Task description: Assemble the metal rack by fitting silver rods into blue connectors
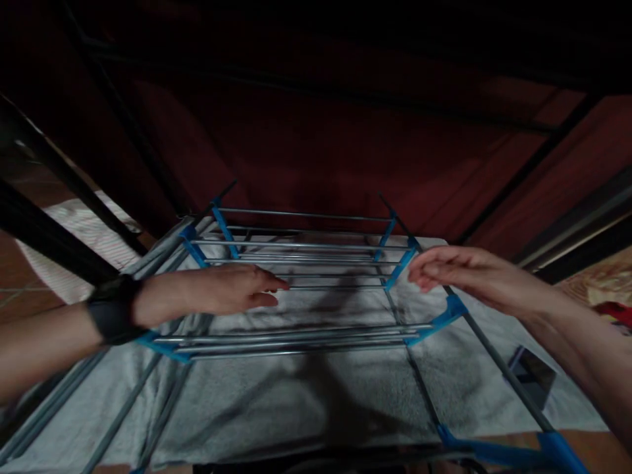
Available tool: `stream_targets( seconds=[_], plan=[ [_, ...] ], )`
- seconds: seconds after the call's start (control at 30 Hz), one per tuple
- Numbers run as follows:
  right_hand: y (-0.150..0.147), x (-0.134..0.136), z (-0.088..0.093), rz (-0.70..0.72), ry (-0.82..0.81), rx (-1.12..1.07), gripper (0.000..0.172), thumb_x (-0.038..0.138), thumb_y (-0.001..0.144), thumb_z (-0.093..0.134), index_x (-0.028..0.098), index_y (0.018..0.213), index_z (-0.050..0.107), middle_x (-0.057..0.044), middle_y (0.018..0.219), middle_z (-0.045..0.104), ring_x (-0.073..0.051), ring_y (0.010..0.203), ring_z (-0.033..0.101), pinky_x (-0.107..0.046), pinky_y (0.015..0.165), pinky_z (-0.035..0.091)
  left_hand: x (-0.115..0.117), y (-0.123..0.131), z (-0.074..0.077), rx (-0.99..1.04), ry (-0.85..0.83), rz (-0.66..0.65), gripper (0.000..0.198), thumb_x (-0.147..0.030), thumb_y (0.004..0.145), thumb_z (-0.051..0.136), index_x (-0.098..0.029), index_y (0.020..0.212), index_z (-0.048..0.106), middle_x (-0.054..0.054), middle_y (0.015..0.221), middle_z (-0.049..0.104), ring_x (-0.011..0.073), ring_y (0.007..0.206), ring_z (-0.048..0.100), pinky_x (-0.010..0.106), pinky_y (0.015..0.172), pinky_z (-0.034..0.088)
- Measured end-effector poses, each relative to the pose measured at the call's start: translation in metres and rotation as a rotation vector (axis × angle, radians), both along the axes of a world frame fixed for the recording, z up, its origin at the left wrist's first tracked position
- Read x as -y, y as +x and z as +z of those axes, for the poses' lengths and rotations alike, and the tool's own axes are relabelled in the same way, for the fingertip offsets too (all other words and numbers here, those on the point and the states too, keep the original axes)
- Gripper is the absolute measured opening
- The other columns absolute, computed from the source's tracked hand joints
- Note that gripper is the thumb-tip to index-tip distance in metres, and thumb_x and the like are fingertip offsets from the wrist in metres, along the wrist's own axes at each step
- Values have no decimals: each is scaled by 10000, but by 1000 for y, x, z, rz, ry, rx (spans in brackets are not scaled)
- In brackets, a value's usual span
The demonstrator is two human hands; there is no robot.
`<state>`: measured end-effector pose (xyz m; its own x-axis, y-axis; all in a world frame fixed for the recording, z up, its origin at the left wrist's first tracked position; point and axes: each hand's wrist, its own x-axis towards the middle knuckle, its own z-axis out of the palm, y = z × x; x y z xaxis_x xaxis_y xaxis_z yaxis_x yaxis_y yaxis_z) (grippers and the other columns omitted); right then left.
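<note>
A metal rack (306, 339) with blue plastic brackets and thin grey rods, apparently a clothes drying rack, takes up the middle of the head view. My left hand (241, 288), with a dark watch (114, 309) on its wrist, reaches over the rack from the left. Its fingers point right, the thumb apart from them, near a middle rod; contact is unclear. On the other side, my right hand (444, 268) hovers by the rack's right pole, close to a blue bracket (401, 264). Its fingers are loosely bent and nothing shows in them.
Grey cloth (237, 408) lies beneath the rack. A dark flat device (532, 378) rests on it at the right. Behind hangs a dark red covering (316, 151) crossed by black bars. Striped cloth (89, 250) lies on tiled floor at the left.
</note>
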<state>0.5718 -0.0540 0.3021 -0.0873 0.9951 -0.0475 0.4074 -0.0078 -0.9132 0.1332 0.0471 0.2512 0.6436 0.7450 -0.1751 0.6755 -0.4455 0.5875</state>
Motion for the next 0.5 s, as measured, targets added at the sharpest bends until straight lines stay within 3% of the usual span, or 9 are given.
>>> stream_targets(
  seconds=[0.03,0.1,0.13,0.2,0.27,0.33,0.4,0.5],
  plan=[
    [-24,-11,-10,145,-34,52,378,503,802,806,242,1074,839,-144,1096,807,-312,955,779,-476,838,639,1,-19,26,-51,-41,-24,371,-426,828,811,-274,1167,799,-102,1081,809,188,1081,773,306,998,565],
    [-71,-35,-37,397,-44,164,337,450,866,743,231,1108,829,-100,1085,810,-289,993,766,-422,848,633,1,-64,63,-110,11,159,465,-497,912,681,-197,1262,743,-148,1088,777,150,1148,734,344,1039,530],
    [-93,-47,-53,501,-32,228,313,402,899,695,229,1126,822,-81,1097,812,-275,1017,760,-406,875,624,0,-89,71,-90,69,276,526,-538,943,601,-163,1295,713,-163,1074,766,138,1155,717,368,1048,514],
    [-135,-70,-86,661,30,367,308,287,926,613,219,1152,810,-65,1153,810,-260,1071,747,-400,956,596,0,-143,67,50,168,483,649,-621,955,491,-120,1323,674,-167,1037,762,126,1131,698,403,1050,489],
    [-175,-91,-116,752,115,510,345,192,921,566,200,1178,796,-82,1224,795,-266,1125,729,-416,1026,562,3,-190,38,265,165,639,751,-717,898,521,-111,1316,668,-142,1021,781,125,1083,699,419,1050,481],
    [-211,-108,-143,792,169,643,371,130,921,537,180,1198,778,-111,1264,775,-277,1159,709,-428,1057,539,8,-224,-6,436,47,763,853,-791,748,689,-126,1283,687,-107,1022,803,133,1020,707,413,1038,498],
    [-244,-122,-168,793,178,755,371,98,925,524,169,1204,758,-131,1274,758,-280,1165,694,-421,1052,533,11,-239,-54,560,-66,851,913,-787,613,829,-156,1261,705,-61,1050,815,163,1019,708,387,1011,529],
    [-288,-138,-201,723,185,863,382,53,891,540,179,1204,720,-124,1252,741,-268,1126,677,-397,999,540,7,-234,-116,689,-158,876,831,-688,579,914,-166,1199,732,42,1066,820,246,1046,715,373,911,588]
  ],
)
